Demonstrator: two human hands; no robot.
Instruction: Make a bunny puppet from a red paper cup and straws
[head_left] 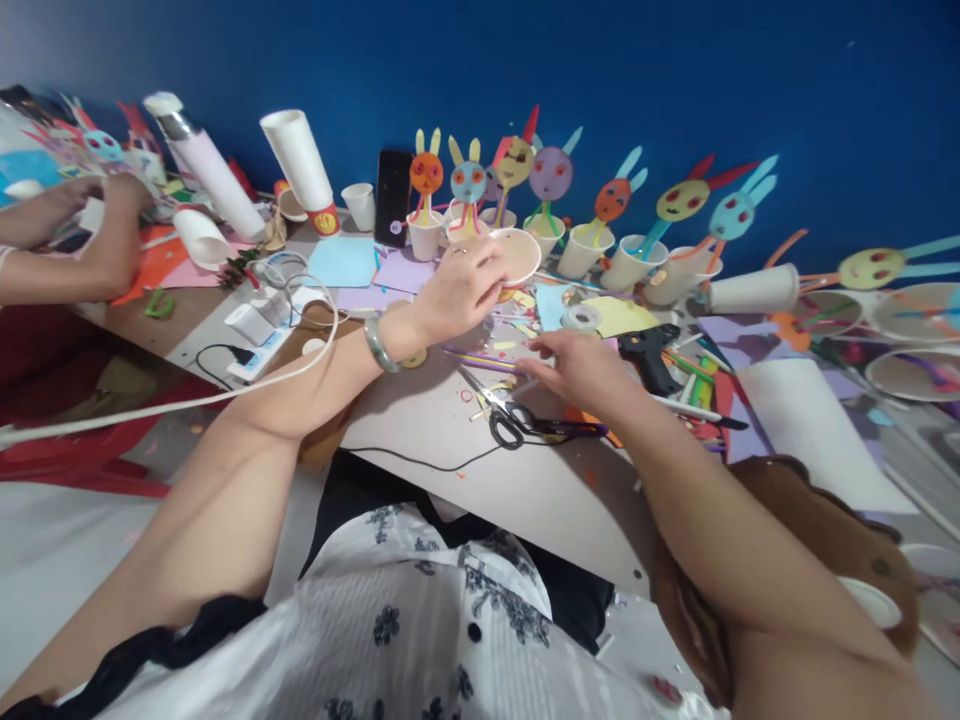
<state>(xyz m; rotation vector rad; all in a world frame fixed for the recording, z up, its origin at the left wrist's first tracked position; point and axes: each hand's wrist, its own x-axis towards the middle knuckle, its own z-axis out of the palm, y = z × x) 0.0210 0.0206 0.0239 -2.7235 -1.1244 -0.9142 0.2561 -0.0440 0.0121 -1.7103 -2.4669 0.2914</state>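
- Surface: a pale table (409, 415) lies beneath both hands, littered with paper scraps; open scissors (504, 415) sit between the forearms, just nearer the body than the right hand (581, 370).
- Room: a deep blue wall (225, 50) rises beyond both hands; well to the left of them, another person's hands (124, 195) work over orange paper, above a red stool (82, 465).
- Left hand (466, 290): fingers curled down at the near-left rim of a paper bowl (519, 252); whether they grip it I cannot tell.
- Right hand: palm down, thumb and forefinger parted, at the right end of thin purple strips (484, 360) (contact is too blurred to judge).
- Containers: beyond the hands and off to the right, a row of paper cups (586, 252) holds rabbit-headed figures (613, 200), orange, blue, yellow and purple; farther right, wide bowls (919, 312) hold more colourful pieces.
- Beyond the left hand, to its left: a tall stack of white cups (298, 155) leans, one small cup (360, 207) beside a dark phone (392, 195).
- Right of the right hand: a black glue gun (651, 358).
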